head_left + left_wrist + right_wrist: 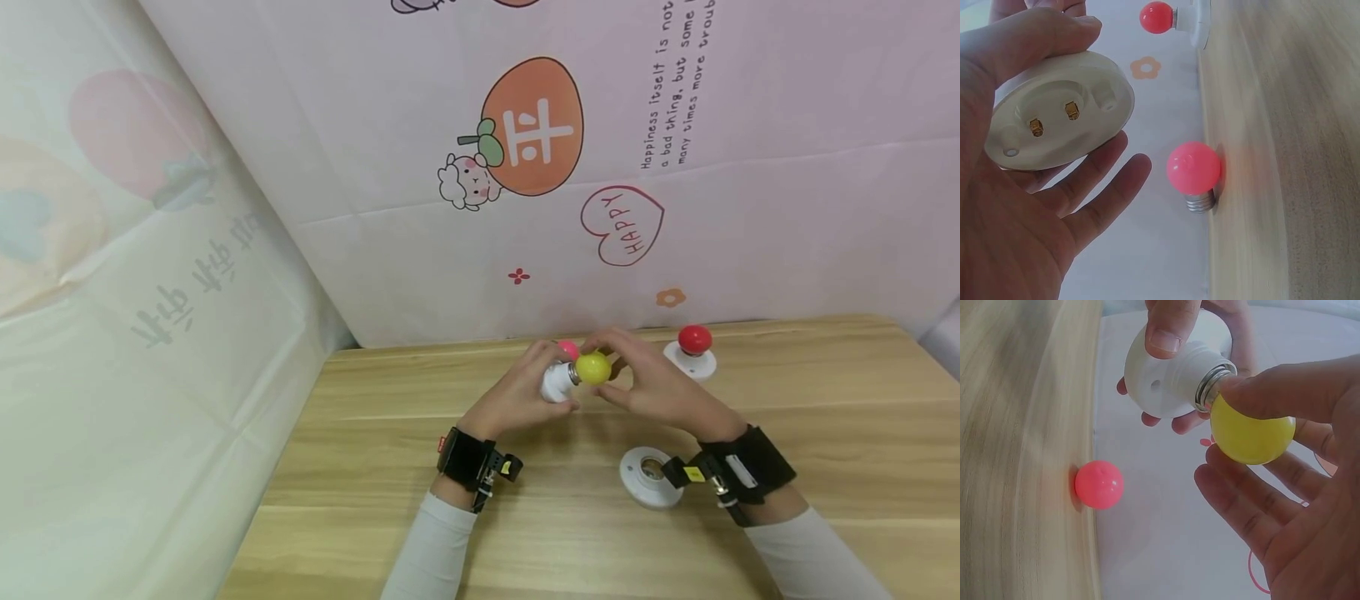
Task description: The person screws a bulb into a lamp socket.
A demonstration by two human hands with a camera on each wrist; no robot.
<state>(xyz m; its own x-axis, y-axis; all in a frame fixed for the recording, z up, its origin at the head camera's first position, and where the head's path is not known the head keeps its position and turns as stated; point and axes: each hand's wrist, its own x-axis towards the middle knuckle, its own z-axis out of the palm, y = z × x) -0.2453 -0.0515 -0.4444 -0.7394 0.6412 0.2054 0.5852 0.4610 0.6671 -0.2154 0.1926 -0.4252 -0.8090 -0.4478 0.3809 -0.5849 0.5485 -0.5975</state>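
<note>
My left hand [517, 396] grips a round white lamp holder [556, 382] by its rim, above the wooden table. Two brass contacts show on the holder's underside in the left wrist view. A yellow light bulb [1254, 432] sits with its metal screw base at the holder's socket mouth, some of the thread still visible. My right hand [663, 392] holds the yellow bulb, the thumb lying on it near the base and the fingers around its far side. Just behind the hands, a pink bulb [1194, 169] rests on the table near the back edge.
At the back right a red bulb [695, 339] stands in another white lamp holder [703, 367]. A third white holder [637, 483], with no bulb in it, lies on the table [360, 492] below my right wrist. Printed cloth [397, 275] hangs behind and at the left.
</note>
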